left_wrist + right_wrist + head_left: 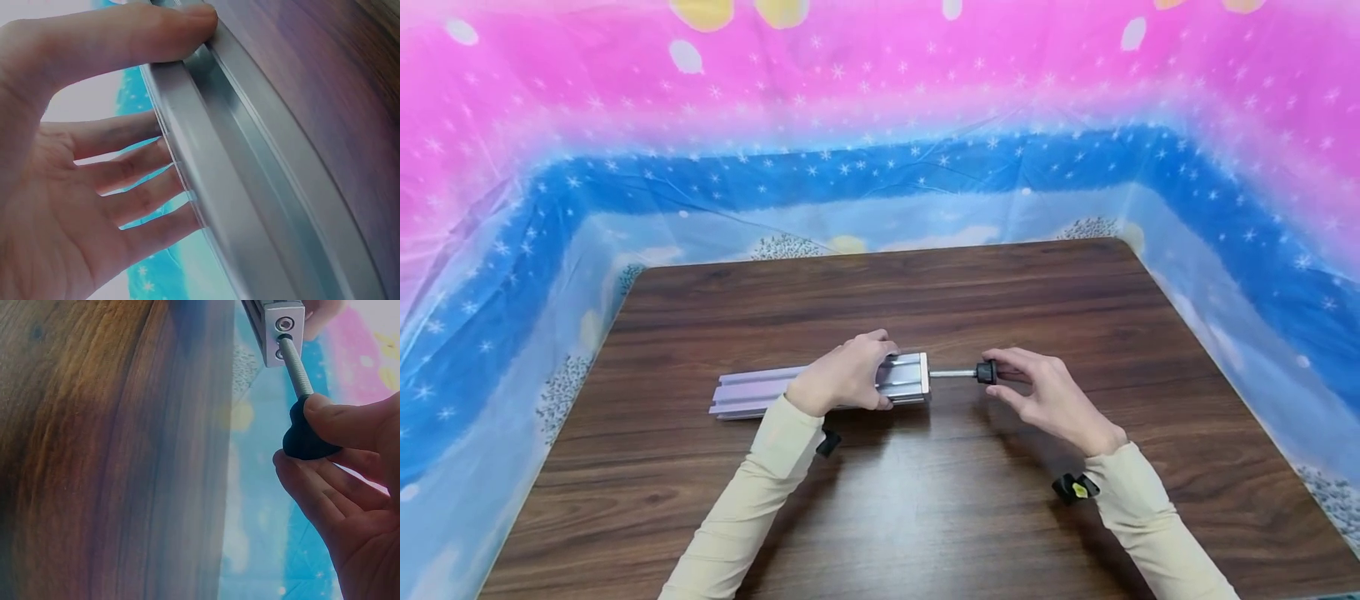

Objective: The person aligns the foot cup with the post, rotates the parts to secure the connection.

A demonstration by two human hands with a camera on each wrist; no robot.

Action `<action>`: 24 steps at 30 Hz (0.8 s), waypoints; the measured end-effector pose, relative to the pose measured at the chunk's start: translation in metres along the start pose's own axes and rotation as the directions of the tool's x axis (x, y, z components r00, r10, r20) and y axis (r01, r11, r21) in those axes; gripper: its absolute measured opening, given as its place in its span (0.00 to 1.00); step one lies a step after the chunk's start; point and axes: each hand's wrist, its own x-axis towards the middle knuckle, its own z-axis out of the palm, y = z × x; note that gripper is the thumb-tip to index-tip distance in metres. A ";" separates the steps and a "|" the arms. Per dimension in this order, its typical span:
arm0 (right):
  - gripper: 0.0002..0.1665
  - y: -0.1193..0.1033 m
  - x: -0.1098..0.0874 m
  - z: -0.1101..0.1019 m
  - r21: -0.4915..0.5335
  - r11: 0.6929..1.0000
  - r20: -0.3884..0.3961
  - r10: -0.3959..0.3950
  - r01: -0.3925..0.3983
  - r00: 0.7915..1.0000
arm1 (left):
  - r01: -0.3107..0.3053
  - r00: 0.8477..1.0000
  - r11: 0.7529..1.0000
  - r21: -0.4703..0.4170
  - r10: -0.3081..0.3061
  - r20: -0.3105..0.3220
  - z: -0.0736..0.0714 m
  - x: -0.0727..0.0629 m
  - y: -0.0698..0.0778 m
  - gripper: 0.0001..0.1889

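Note:
A silver slotted aluminium profile (752, 396) lies lengthwise across the middle of the table. My left hand (842, 375) grips it from above near its right end, thumb on the near side and fingers over the far side. A metal end plate (272, 347) with a socket-head screw (285, 324) caps that end. From the plate's middle hole a threaded rod (296, 370) sticks out to the right, ending in a black lobed knob (306, 434). Thumb and fingers of my right hand (1052, 400) pinch this knob.
The dark wood-grain table (880, 300) has its far edge beyond the hands. Pink and blue patterned cloth (865, 175) hangs behind it and along both sides. Black straps (1075, 487) sit at both wrists.

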 end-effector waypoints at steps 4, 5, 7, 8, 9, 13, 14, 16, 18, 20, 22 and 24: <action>0.27 -0.006 -0.002 -0.002 -0.019 0.999 -0.018 -0.028 0.028 0.999 | -0.014 1.000 1.000 0.000 0.014 -0.006 -0.002 -0.002 0.001 0.30; 0.28 -0.008 -0.002 -0.003 -0.023 0.999 -0.024 -0.041 0.040 0.999 | -0.018 1.000 1.000 0.002 0.018 -0.007 -0.002 -0.002 0.001 0.30; 0.28 -0.011 -0.002 -0.004 -0.026 0.997 -0.025 -0.067 0.067 0.997 | -0.024 1.000 1.000 0.007 0.024 -0.002 -0.003 -0.002 0.001 0.30; 0.28 -0.012 -0.002 -0.004 -0.025 0.997 -0.022 -0.078 0.077 0.997 | -0.025 1.000 1.000 0.010 0.025 0.004 -0.004 -0.002 0.002 0.31; 0.28 -0.013 -0.001 -0.004 -0.020 0.996 -0.017 -0.083 0.083 0.996 | -0.026 1.000 1.000 0.012 0.026 0.009 -0.004 -0.002 0.002 0.32; 0.29 -0.013 0.001 -0.004 0.004 0.999 0.008 -0.042 0.042 0.999 | -0.021 0.999 1.000 0.012 0.021 0.027 -0.004 -0.002 0.001 0.35; 0.29 -0.012 0.001 -0.003 0.009 1.000 0.011 -0.027 0.027 1.000 | -0.020 0.999 1.000 0.008 0.020 0.027 -0.004 -0.002 0.001 0.35; 0.28 -0.011 0.001 -0.003 0.015 1.000 0.018 0.000 -0.001 1.000 | -0.011 0.999 1.000 0.003 0.011 0.031 -0.004 -0.001 0.001 0.35; 0.27 -0.011 0.001 -0.003 0.022 1.000 0.019 0.017 -0.017 1.000 | -0.003 0.999 1.000 0.003 0.003 0.034 -0.004 -0.001 0.001 0.35; 0.25 -0.010 0.002 -0.003 0.035 0.999 0.017 0.035 -0.036 0.999 | 0.005 0.999 1.000 0.003 -0.005 0.035 -0.005 -0.001 0.001 0.34; 0.23 -0.010 0.003 -0.003 0.045 0.997 0.017 0.058 -0.059 0.998 | 0.009 0.999 1.000 0.006 -0.009 0.035 -0.004 -0.001 0.001 0.34; 0.21 -0.010 0.004 -0.002 0.053 0.995 0.019 0.081 -0.082 0.997 | 0.008 0.999 1.000 0.009 -0.009 0.032 -0.004 -0.001 0.001 0.34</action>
